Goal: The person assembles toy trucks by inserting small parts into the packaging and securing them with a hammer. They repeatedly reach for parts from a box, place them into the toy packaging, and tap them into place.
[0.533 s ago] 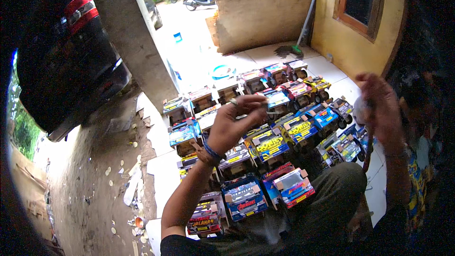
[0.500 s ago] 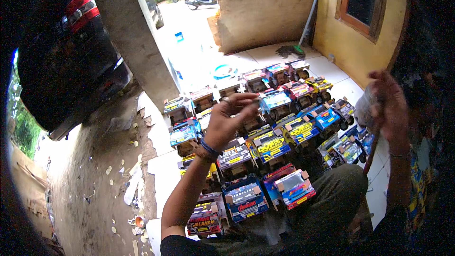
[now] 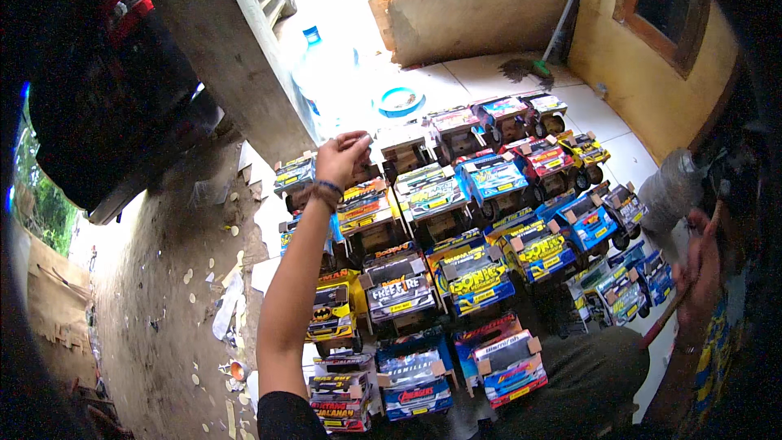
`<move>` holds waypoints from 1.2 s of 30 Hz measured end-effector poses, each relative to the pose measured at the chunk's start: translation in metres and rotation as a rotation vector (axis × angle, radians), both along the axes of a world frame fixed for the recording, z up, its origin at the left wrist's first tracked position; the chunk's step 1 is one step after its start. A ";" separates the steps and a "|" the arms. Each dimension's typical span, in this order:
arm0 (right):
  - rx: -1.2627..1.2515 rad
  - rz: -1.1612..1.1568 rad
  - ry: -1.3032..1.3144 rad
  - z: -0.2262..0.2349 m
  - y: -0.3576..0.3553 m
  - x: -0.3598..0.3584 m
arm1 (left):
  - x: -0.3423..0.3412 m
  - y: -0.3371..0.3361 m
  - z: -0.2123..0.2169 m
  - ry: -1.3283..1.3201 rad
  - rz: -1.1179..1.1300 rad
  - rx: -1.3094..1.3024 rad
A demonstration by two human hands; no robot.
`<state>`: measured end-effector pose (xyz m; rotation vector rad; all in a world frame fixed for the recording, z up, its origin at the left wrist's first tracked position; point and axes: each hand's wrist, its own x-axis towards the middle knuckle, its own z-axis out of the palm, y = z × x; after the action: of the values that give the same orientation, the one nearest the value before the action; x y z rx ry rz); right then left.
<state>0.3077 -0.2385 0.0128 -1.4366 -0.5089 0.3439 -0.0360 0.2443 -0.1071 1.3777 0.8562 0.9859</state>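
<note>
My left hand [image 3: 346,160] reaches out over the far left of the rows of toy trucks. Its fingertips are pinched together, and whatever may be between them is too small to make out. Just beneath and beside it stand a dark toy truck [image 3: 295,174] and an orange-fronted one [image 3: 364,205]. On the right, my right hand [image 3: 700,265] is dim and blurred beside a brown stick [image 3: 664,319]; whether its fingers grip the stick is unclear. A greyish clear plastic bundle [image 3: 674,189] lies just beyond that hand.
Several colourful toy trucks, such as a blue one [image 3: 588,224], fill the tiled floor. A blue-rimmed dish [image 3: 401,100] and a large clear bottle [image 3: 322,73] stand beyond them. A concrete pillar [image 3: 232,41] rises at left, near scraps on dirt ground. A green broom [image 3: 541,68] leans by the wall.
My left hand has moved forward and left, from above the middle trucks to the far left row. My right hand has dropped lower, beside the stick. The view has shifted downward.
</note>
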 end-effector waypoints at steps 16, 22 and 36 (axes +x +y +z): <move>0.108 0.591 0.345 -0.073 -0.003 0.010 | 0.046 0.092 -0.036 0.370 0.169 0.005; -0.123 0.631 0.071 -0.051 0.036 -0.011 | 0.047 0.094 -0.035 0.366 0.137 0.003; -0.470 0.803 -0.124 -0.013 0.233 -0.070 | 0.054 0.084 -0.029 0.439 0.230 0.010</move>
<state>0.2374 -0.0053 -0.0004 -1.6567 -1.1622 1.0721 0.0181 0.3284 -0.1366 1.5567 1.3620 0.8696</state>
